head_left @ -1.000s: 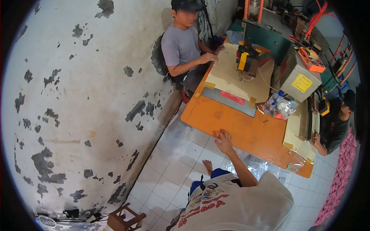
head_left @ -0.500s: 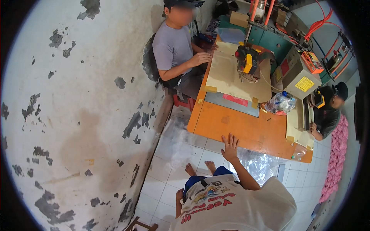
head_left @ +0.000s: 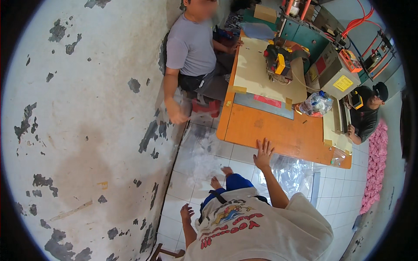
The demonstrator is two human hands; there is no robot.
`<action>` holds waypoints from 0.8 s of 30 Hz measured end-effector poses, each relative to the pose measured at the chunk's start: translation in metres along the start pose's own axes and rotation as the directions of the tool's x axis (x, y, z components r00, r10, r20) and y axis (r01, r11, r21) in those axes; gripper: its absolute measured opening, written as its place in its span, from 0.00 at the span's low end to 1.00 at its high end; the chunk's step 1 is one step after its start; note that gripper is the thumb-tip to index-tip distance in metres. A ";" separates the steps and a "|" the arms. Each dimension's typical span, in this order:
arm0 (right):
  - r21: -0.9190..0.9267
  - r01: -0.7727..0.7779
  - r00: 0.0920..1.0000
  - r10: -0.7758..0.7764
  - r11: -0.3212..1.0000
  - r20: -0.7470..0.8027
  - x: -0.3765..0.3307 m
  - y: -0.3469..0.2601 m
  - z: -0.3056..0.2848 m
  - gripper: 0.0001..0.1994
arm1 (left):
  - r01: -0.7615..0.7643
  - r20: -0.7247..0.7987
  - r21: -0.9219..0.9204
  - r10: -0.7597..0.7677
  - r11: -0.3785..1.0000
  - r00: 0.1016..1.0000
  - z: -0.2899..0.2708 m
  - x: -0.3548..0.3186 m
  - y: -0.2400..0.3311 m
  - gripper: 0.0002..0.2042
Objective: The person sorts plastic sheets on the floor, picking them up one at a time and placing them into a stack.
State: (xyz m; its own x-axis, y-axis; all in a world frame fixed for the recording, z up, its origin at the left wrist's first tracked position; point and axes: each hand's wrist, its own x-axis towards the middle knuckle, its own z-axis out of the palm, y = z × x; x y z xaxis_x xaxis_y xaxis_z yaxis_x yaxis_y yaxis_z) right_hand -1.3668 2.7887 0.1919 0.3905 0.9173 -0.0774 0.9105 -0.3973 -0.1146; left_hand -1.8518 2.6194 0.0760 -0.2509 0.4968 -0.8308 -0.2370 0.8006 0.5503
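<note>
Peeling plaster wall point(head_left: 109, 108): filling the left side, pitted with gray patches.
White tiled floor point(head_left: 178, 187): showing between wall and table, partly covered by clear plastic sheeting point(head_left: 287, 174) near the table's front edge.
Orange wooden table point(head_left: 278, 126): standing ahead, touched at its near edge by the right hand.
Co-worker in gray T-shirt point(head_left: 193, 48): seated at the table's left side, with one hand at its edge and the other lowered beside the wall.
Co-worker in dark shirt point(head_left: 363, 115): positioned at the table's right end.
Cream board point(head_left: 254, 69): lying across the table's far part, taped at its near corners.
Metal box point(head_left: 333, 85): bearing a yellow label, set beyond a clear plastic bottle point(head_left: 310, 105).
Yellow-and-black device point(head_left: 280, 65): placed above the cream board.
Right hand point(head_left: 263, 157): resting fingertips on the table edge, with fingers spread apart.
Left hand point(head_left: 187, 212): hanging above the floor, with fingers loosely bent, slightly apart.
</note>
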 end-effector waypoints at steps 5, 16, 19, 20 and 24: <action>-0.014 -0.133 0.989 0.134 0.991 0.056 0.012 -0.030 0.018 0.48 | 0.052 -0.053 -0.112 -0.058 0.992 0.997 -0.014 0.026 -0.047 0.24; 0.133 -0.139 0.990 0.138 0.981 0.022 0.018 -0.010 0.021 0.47 | 0.144 -0.075 -0.133 -0.154 0.981 0.985 0.007 0.017 -0.024 0.20; 0.216 -0.172 0.984 0.158 0.961 0.080 0.023 -0.018 0.009 0.43 | 0.130 -0.082 0.125 -0.121 0.984 0.989 0.019 0.015 0.019 0.18; 0.260 -0.190 0.981 0.175 0.947 0.080 0.026 -0.021 0.007 0.41 | 0.072 -0.051 0.232 -0.061 0.970 0.997 0.028 0.020 0.032 0.18; 0.396 0.074 0.977 0.015 0.915 -0.215 0.050 -0.028 0.022 0.36 | -0.322 0.198 0.476 0.257 0.818 0.946 0.066 0.067 0.099 0.19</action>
State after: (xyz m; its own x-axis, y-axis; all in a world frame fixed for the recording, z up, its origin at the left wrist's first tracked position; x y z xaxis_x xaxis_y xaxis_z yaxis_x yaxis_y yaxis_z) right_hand -1.3753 2.8447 0.1696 0.4238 0.8955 0.1356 0.8081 -0.3063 -0.5031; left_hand -1.8303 2.7539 0.0696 -0.1122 0.7420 -0.6609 0.3341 0.6546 0.6782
